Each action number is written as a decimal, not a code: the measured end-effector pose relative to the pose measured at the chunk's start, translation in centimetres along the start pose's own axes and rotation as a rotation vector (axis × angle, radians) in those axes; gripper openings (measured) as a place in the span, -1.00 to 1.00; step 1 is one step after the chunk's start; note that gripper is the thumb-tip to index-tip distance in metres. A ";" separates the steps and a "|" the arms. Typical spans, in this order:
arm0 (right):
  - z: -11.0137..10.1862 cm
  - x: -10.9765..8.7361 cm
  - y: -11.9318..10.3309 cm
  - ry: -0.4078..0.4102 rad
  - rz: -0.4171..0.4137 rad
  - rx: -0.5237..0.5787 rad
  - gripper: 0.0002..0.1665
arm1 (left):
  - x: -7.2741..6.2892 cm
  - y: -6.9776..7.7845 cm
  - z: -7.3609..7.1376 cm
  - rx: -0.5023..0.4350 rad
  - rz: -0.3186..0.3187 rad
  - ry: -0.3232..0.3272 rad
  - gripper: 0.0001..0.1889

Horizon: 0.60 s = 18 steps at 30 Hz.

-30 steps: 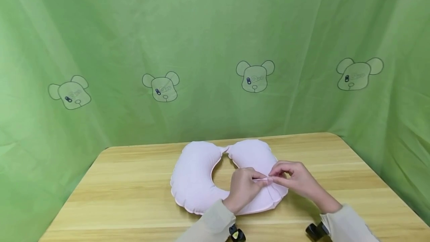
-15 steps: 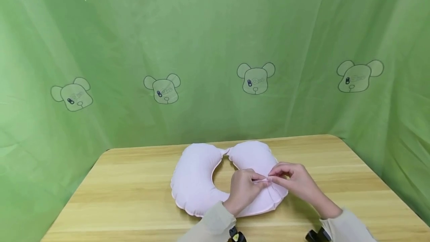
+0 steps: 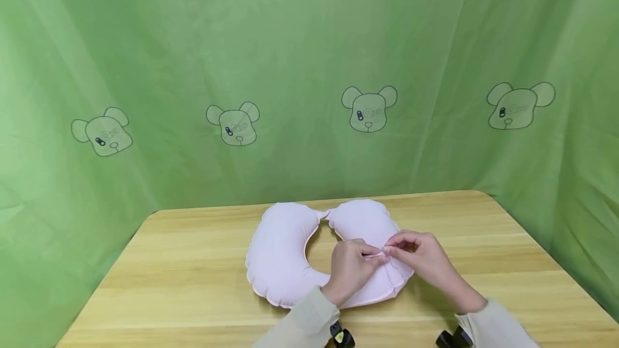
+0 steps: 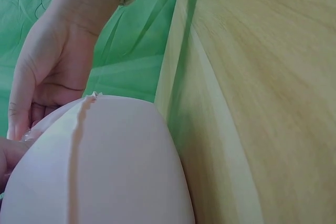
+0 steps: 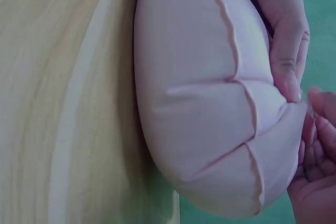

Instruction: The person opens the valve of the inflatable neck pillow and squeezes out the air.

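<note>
A pale pink U-shaped inflatable neck pillow [image 3: 280, 262] lies puffed up on the table, its open end toward the back. On its right front part, my left hand [image 3: 350, 270] pinches a raised fold of the cover between thumb and forefinger. My right hand [image 3: 425, 256] meets it there, thumb and forefinger pinching a small clear valve [image 5: 310, 110] that the fingertips largely hide. In the right wrist view, creases run from this spot across the pillow's side and its wavy seam [image 5: 231, 35]. The left wrist view shows the right hand [image 4: 58, 56] beyond the pillow's smooth curved side.
The wooden table [image 3: 193, 262] extends around the pillow on all sides. A green curtain [image 3: 290, 42] with printed bear heads hangs behind and beside it. Black wrist cameras sit at both cuffs, the left one [image 3: 342, 336] close to the pillow's front edge.
My right fingertips have shifted slightly up and left, closing over the clear valve that showed between them earlier. The left hand keeps its pinch, and the pillow stays in place.
</note>
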State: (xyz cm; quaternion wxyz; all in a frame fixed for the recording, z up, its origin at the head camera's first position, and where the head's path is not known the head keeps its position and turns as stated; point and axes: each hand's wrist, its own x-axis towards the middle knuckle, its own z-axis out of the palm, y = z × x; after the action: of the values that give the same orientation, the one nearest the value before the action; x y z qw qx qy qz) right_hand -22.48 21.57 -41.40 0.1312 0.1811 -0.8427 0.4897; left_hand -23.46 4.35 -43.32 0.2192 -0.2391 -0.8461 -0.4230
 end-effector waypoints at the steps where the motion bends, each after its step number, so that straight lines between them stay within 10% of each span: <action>1: 0.0 0.0 -0.1 0.003 0.005 -0.001 -0.93 | 0.1 0.1 0.0 0.000 -0.006 0.000 -0.88; 18: 0.8 -0.1 0.1 0.069 -0.044 0.006 -0.96 | 0.1 0.3 0.1 -0.006 -0.034 0.020 -0.91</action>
State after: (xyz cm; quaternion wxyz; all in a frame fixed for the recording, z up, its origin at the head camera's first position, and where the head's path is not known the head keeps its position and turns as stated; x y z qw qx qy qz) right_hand -22.45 20.93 -41.98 0.1704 0.1832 -0.8320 0.4952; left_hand -23.42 4.62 -43.16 0.2197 -0.2210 -0.8467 -0.4313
